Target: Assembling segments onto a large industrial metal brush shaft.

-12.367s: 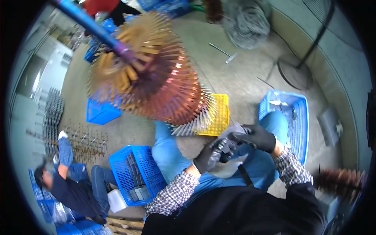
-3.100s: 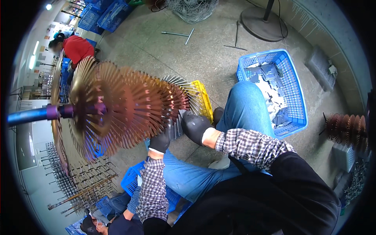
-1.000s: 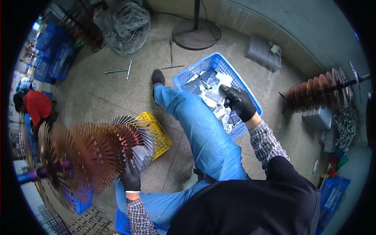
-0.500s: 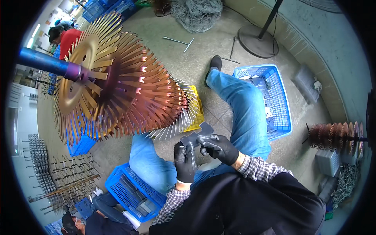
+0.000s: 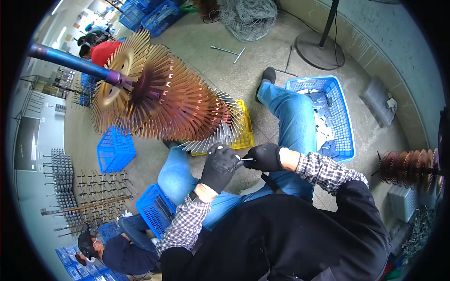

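Note:
My left hand (image 5: 219,165) and my right hand (image 5: 265,158), both in black gloves, meet in front of my lap, with fingers bent closed. A thin silvery strip (image 5: 247,159) shows between them, running from the left fingertips to the right fist; most of it is hidden by the gloves. Just beyond my left hand is the pale lower end of a large rack of fanned coppery blades (image 5: 178,98), set around a blue-purple rod (image 5: 70,61) slanting to the upper left. A dark strip (image 5: 273,183) lies across my lap below the right hand.
A blue basket (image 5: 346,122) with flat pieces stands right of my leg, another blue basket (image 5: 152,206) at my left. Beneath the rack sits a yellow crate (image 5: 244,133). A smaller bladed rack (image 5: 403,164) is far right; a co-worker (image 5: 124,255) sits lower left.
The notched dark flat piece that both hands held is no longer visible between them. My hands have moved slightly up and closed more. The whole view has shifted, with the rack appearing smaller.

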### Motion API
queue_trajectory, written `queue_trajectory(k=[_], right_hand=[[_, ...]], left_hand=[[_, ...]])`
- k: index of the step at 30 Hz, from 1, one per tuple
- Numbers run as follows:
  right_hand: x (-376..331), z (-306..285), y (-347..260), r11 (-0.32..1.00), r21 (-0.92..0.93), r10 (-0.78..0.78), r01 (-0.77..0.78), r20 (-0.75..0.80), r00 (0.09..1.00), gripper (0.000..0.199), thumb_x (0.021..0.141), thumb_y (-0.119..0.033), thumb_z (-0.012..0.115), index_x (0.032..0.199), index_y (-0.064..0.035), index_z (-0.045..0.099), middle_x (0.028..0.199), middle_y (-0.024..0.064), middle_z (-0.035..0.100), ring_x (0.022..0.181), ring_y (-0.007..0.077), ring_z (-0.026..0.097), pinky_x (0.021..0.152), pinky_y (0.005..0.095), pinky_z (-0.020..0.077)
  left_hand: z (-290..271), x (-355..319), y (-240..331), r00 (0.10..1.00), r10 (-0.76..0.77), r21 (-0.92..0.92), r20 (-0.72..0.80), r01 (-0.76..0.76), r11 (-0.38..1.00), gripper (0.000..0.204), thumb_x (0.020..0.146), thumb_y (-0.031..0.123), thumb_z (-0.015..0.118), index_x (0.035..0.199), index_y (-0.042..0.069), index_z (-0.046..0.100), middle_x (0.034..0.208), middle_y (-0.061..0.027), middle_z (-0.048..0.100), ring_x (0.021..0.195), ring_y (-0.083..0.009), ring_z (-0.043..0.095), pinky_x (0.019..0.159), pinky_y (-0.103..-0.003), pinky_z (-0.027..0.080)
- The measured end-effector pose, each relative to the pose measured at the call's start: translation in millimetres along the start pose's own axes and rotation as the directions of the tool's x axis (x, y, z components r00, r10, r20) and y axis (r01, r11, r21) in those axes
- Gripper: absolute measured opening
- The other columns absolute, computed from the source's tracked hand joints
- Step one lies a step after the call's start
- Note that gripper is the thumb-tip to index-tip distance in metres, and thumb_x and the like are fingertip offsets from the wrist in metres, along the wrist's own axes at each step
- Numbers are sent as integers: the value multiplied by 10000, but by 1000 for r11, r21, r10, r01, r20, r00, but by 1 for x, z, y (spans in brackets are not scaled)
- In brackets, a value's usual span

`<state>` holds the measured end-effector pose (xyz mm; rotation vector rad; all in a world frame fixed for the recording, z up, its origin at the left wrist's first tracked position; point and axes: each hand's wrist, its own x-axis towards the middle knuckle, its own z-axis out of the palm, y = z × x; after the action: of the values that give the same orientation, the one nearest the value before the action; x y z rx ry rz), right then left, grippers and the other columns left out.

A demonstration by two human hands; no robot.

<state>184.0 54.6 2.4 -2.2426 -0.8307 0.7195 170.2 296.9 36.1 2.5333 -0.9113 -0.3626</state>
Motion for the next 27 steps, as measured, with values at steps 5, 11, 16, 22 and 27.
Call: queue_trajectory(k=[5,11,16,22,27], right_hand=[[26,-19,26,919,347,290,-187,-273,917,413,1025,-409,593,1068,-43,780,853,112,777,737,301,721,715,386,561],[91,-2,64,577,808,463,-118,-204,862,415,1033,-370,659,1060,36,741,833,113,746,724,185,701,680,320,555],[118,32,80,396,918,481,-27,-183,857,388,1030,-334,671,1067,47,733,879,130,748,753,181,702,700,310,560],[129,44,93,517,856,444,4,-272,854,359,1034,-318,672,1080,31,738,901,121,751,749,180,700,685,300,550],[132,48,95,735,662,459,-148,-325,827,386,1038,-358,648,1071,14,747,895,130,758,747,216,700,689,330,545]], left_hand=[[3,12,4,874,-211,31,-437,249,968,438,998,277,642,1381,65,629,1347,-162,649,1200,-366,600,1084,-501,450],[24,2,-22,855,-90,216,-512,230,949,548,998,311,636,1482,64,562,1458,-182,593,1242,-402,577,1103,-524,437],[27,-2,-39,862,-121,274,-492,285,919,552,1000,335,631,1468,49,567,1476,-195,574,1253,-419,564,1109,-540,429],[23,4,-54,879,-129,257,-459,271,928,557,1000,356,626,1459,44,574,1455,-195,589,1235,-412,579,1100,-553,429],[28,9,-61,873,-139,299,-468,305,904,555,1001,376,623,1446,47,584,1429,-188,606,1188,-402,603,1068,-548,444]])
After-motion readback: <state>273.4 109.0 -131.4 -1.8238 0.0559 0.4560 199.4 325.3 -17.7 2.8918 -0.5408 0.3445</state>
